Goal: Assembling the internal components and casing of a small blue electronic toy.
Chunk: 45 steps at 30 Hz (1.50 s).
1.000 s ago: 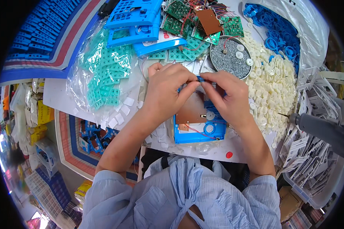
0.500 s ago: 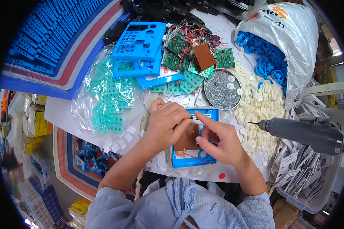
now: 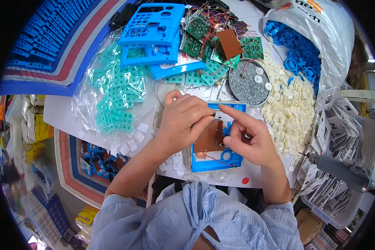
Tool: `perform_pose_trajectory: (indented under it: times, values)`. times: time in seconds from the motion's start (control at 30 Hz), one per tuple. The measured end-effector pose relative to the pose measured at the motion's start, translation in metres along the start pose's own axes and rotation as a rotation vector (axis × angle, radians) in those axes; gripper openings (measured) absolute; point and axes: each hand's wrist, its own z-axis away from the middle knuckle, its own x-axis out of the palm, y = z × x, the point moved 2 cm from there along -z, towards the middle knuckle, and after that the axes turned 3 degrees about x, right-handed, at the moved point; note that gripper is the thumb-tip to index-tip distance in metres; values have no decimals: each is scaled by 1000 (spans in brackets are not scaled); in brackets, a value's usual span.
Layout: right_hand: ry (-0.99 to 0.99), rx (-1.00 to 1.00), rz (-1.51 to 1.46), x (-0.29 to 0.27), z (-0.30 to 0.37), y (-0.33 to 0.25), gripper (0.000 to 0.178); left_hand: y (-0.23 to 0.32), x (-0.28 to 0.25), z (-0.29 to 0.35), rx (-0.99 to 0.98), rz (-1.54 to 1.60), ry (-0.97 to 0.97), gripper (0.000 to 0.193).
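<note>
In front of me lies a blue plastic casing (image 3: 198, 166), open side up, with a brown circuit board (image 3: 208, 141) and a thin red wire inside. My left hand (image 3: 186, 121) is over the casing's upper left, thumb and forefinger pinched on a small dark part (image 3: 214, 114) too tiny to name. To the right, my right hand (image 3: 252, 139) hovers over the casing's edge. Its forefinger stretches toward the small part without visibly touching it. The thumb stays apart and the other fingers curl, with nothing visible in them.
Beyond the casing stands a round tin (image 3: 249, 83) of small screws. White plastic discs (image 3: 289, 112) heap beside it, below a sack (image 3: 333, 37) of blue parts. An electric screwdriver (image 3: 341, 171) hangs at right. Bagged teal keypads (image 3: 116, 91), blue housings (image 3: 152, 31) and green boards (image 3: 200, 29) lie at far left and centre.
The whole view has shifted, so the table's things sit higher. The screwdriver hangs lower and further right. My right forefinger has drawn slightly away from my left fingertips, which remain pinched.
</note>
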Motion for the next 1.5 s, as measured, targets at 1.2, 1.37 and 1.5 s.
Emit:
perform_pose_trajectory:
  times: [1.2, 1.37, 1.5]
  values:
    - [603, -362, -413, -45, -52, -57, 44, -6, -3, 10, -19, -13, 127, 13]
    - [124, 122, -160, -17, -8, -20, 41, -7, 1, 9, -28, 40, 137, 12]
    - [-164, 103, 257, 5, -15, -13, 41, -13, 4, 12, -99, 92, 144, 11]
